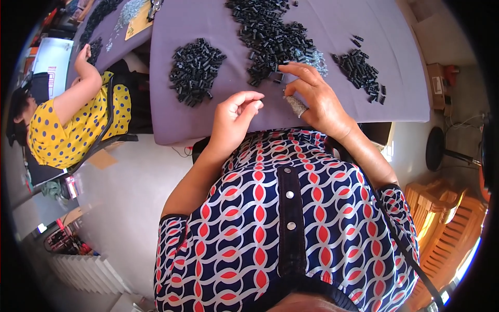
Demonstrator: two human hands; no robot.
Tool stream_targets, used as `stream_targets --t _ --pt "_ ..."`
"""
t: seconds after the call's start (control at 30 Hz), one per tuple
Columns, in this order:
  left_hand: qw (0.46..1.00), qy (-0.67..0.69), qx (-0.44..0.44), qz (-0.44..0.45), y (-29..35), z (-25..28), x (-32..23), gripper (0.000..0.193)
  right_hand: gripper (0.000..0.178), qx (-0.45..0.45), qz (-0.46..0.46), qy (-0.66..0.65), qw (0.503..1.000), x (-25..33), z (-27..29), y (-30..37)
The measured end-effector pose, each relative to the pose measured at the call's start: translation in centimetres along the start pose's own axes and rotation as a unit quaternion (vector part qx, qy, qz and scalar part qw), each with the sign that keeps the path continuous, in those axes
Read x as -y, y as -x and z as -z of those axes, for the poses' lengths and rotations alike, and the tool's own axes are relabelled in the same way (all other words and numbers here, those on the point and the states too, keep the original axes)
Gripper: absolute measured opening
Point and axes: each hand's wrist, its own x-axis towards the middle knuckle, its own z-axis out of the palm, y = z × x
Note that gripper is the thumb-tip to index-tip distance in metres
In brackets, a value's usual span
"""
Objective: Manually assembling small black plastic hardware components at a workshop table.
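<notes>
My left hand (233, 117) hovers over the table's near edge with its fingers curled and the thumb and index tips close together. Whatever they hold, if anything, is too small to make out. To its right, my right hand (318, 101) reaches to the near end of a big pile of small black tube-like pieces (270, 39), its fingers bent and apart. One digit of that hand is wrapped in greyish tape (296, 105). Small clear or silvery pieces (312, 58) lie just beyond the right hand, against the pile.
A second heap of black pieces (195, 72) lies at the left, a smaller one (358, 75) at the right, on the purple-grey tablecloth (384, 31). At far left a person in a yellow dotted top (78, 122) sits at another table. Wooden furniture (442, 223) stands at lower right.
</notes>
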Motion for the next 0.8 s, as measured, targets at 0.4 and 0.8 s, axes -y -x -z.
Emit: stream_targets --t 0.4,0.8 --pt "0.872 -0.407 -0.022 -0.270 -1.7 -0.9 1.8 0.014 0.005 -0.009 -0.238 -0.528 0.815 -2.3 -1.1 1.3" --pt "0.878 -0.403 -0.131 -0.223 0.2 3.8 0.0 0.018 0.018 -0.110 -0.275 -0.246 0.923 -4.6 -0.7 4.6"
